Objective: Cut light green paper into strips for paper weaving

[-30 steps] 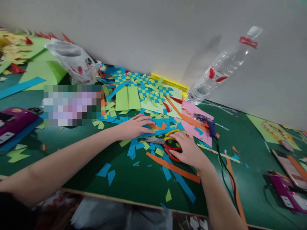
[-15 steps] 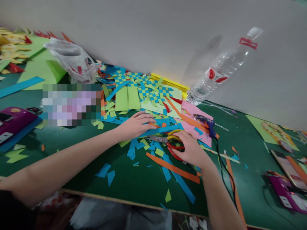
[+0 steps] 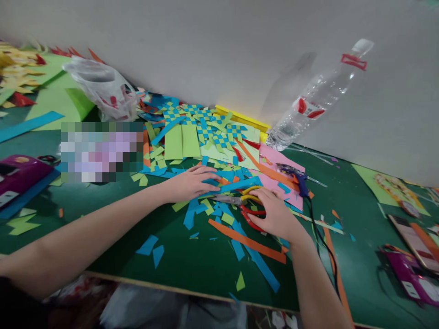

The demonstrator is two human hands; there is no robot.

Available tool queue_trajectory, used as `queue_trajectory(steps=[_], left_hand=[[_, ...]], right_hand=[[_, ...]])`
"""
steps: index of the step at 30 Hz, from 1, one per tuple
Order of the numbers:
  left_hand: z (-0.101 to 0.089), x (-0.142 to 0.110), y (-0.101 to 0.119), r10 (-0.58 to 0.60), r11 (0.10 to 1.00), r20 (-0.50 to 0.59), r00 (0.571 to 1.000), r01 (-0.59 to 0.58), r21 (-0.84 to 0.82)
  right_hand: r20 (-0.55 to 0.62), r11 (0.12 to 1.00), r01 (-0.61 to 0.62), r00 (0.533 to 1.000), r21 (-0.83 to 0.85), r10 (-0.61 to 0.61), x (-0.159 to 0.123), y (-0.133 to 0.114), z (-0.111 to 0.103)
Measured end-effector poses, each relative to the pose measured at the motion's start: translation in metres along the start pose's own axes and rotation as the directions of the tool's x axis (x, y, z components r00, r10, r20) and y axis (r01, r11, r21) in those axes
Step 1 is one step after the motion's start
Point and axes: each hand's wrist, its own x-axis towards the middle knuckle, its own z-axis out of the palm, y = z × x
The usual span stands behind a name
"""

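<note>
My right hand [image 3: 274, 212] is closed round the red and yellow handles of a pair of scissors [image 3: 228, 199]. Their blades point left, over the loose scraps. Just left of the blade tips, my left hand [image 3: 195, 183] lies with fingers stretched out on the heap of cut paper. A blue paper strip [image 3: 240, 184] runs from beside its fingertips toward the scissors' handles. Below the blades are a green scrap [image 3: 227, 218] and an orange strip [image 3: 247, 241], with a long blue strip [image 3: 260, 265] crossing under the orange one.
Woven blue-and-green paper pieces [image 3: 216, 130] and folded green paper [image 3: 181, 142] lie behind the hands. A plastic bottle [image 3: 315, 100] leans at the wall. At right are a glue gun [image 3: 298, 178] with cable, a phone [image 3: 414, 242] and a purple device [image 3: 411, 278]. A plastic bag [image 3: 106, 89] stands back left.
My left hand has drawn back slightly to the left, away from an orange scrap at its fingertips. My right hand and the scissors have hardly moved.
</note>
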Motion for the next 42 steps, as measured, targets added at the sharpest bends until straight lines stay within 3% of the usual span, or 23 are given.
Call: queue_trajectory(steps=[13, 42], left_hand=[[0.003, 0.000, 0.000, 0.001, 1.000, 0.028, 1.000, -0.001, 0.021], [0.005, -0.001, 0.000, -0.018, 1.000, 0.013, 1.000, 0.018, 0.018]], right_hand=[[-0.064, 0.999, 0.033, 0.997, -0.011, -0.034, 0.003, 0.000, 0.010], [-0.041, 0.996, 0.085, 0.996, 0.031, -0.084, 0.003, -0.007, 0.011]])
